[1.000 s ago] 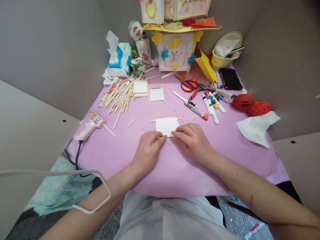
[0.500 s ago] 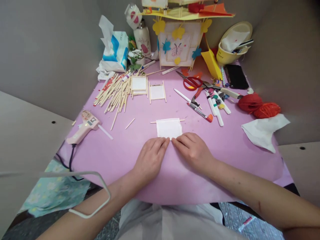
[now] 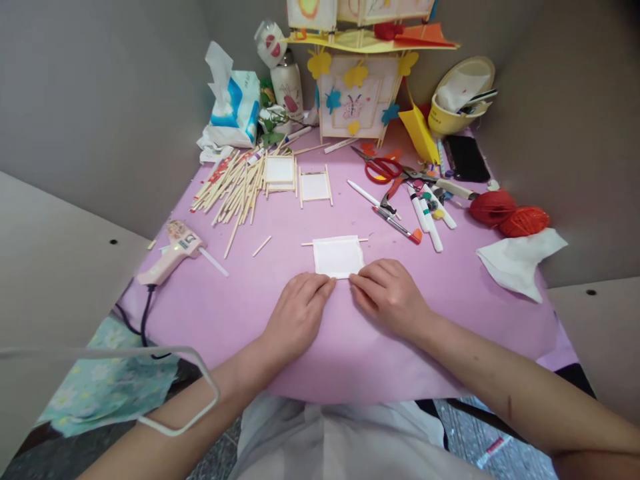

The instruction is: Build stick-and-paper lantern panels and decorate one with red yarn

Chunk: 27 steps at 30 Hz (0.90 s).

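Note:
A small white cloth panel (image 3: 338, 257) lies flat on the pink-purple tabletop (image 3: 400, 373), with a thin wooden stick (image 3: 307, 244) poking out at both ends of its far edge. The fingertips of my left hand (image 3: 299, 313) press together on the panel's near edge, left of its middle. At the right part of the same edge, my right hand (image 3: 393, 297) pinches the cloth with its fingers bent. Two small stick frames with white panels, a left one (image 3: 280, 171) and a right one (image 3: 315, 186), lie farther back.
Wooden sticks (image 3: 235, 190) are heaped at the back left. A pink glue gun (image 3: 175, 253) lies left. Red scissors (image 3: 383, 169), markers (image 3: 425, 217) and red yarn (image 3: 525, 221) lie right. A decorated stick house (image 3: 357, 100) stands behind. A white rod (image 3: 210, 373) crosses above my left forearm.
My right hand has slid a little rightward along the near edge, widening the gap between my hands. The camera view has tilted slightly upward.

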Available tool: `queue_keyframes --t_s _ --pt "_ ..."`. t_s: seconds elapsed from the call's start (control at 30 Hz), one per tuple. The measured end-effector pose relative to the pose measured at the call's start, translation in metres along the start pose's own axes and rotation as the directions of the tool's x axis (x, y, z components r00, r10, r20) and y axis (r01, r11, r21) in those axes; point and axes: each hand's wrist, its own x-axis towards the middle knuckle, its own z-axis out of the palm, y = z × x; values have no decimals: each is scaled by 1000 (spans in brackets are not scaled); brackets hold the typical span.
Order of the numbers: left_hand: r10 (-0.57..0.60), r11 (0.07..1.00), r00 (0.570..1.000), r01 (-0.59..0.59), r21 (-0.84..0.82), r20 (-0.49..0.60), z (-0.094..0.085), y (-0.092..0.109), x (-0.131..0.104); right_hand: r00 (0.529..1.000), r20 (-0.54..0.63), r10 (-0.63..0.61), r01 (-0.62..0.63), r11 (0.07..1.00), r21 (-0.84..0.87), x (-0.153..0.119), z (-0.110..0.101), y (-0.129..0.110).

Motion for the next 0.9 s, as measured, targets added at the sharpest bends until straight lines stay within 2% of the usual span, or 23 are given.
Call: queue_keyframes --t_s 0.17,0.53,0.9 --pt "-43 999 990 40 -26 -137 -3 -3 3 989 -138 53 -61 997 -54 1 -13 12" --pt "-31 996 992 42 84 -124 2 -3 0 997 -57 -46 41 996 -80 -1 -10 17" --pt "-30 995 993 40 92 -110 3 -3 0 999 26 -40 43 993 -109 -4 -7 17"
